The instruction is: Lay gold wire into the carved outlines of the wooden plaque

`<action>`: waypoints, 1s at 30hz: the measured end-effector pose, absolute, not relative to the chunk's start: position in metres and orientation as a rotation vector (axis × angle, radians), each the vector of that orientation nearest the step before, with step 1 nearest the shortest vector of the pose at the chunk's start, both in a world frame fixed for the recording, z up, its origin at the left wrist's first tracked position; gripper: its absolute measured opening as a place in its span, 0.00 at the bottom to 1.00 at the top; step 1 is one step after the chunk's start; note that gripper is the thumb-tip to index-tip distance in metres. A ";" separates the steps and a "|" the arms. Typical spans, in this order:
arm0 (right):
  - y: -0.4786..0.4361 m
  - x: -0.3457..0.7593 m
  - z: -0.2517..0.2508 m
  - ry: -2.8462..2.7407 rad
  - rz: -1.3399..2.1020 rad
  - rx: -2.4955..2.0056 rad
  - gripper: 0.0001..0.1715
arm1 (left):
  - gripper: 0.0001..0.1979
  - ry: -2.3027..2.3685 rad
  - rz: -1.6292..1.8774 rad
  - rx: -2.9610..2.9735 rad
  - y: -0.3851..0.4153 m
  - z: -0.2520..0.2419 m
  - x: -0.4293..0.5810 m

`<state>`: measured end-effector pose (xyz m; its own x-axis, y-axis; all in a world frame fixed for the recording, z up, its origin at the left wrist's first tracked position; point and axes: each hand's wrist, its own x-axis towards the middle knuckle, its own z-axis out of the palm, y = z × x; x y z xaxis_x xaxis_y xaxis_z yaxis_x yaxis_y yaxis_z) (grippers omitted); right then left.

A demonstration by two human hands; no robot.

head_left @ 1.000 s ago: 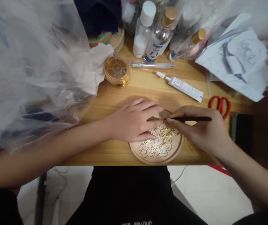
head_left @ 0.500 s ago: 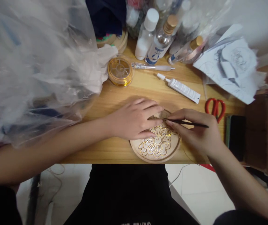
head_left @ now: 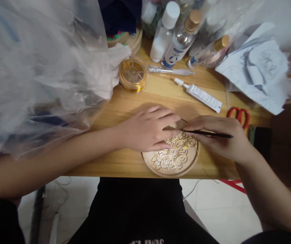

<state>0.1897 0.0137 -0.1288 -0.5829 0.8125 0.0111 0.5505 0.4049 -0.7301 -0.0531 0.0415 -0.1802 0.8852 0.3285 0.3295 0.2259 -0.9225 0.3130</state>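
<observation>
A round pale wooden board (head_left: 150, 162) lies at the front edge of the table, bearing a flower pattern (head_left: 173, 152) outlined in gold wire. My left hand (head_left: 151, 130) rests palm down across the board's upper left, fingers spread and covering part of the design. From the right, my right hand (head_left: 221, 135) pinches a slim black pointed tool (head_left: 208, 133). Its tip is beside my left fingers, over the upper part of the board. A loose gold wire (head_left: 203, 166) trails off the board's right side towards the table edge.
Behind the hands are a spool of gold wire (head_left: 133, 75), a pen (head_left: 170, 70), a white tube (head_left: 203, 97) and several bottles (head_left: 177, 44). Plastic bags (head_left: 46, 67) crowd the left. To the right are red-handled scissors (head_left: 238, 116), printed papers (head_left: 257, 71) and a dark phone-like object (head_left: 260, 142).
The view has shifted slightly, so things on the table appear a little further right. Both hands keep nearly the same pose at the board, and the loose gold wire shows more clearly.
</observation>
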 end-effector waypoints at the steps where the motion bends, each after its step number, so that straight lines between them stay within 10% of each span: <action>1: 0.014 0.189 -0.129 -2.300 0.996 -1.174 0.10 | 0.20 0.417 0.555 2.788 0.042 -0.180 -0.053; 30: -0.005 0.181 -0.134 -1.960 1.004 -1.539 0.06 | 0.18 0.421 0.509 2.773 0.043 -0.174 -0.053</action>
<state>0.1813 -0.0045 -0.1337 -0.2756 0.9574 -0.0857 0.6289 0.1122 -0.7693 -0.0533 0.0426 -0.1740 0.8948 0.3325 0.2978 0.2300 -0.9152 0.3309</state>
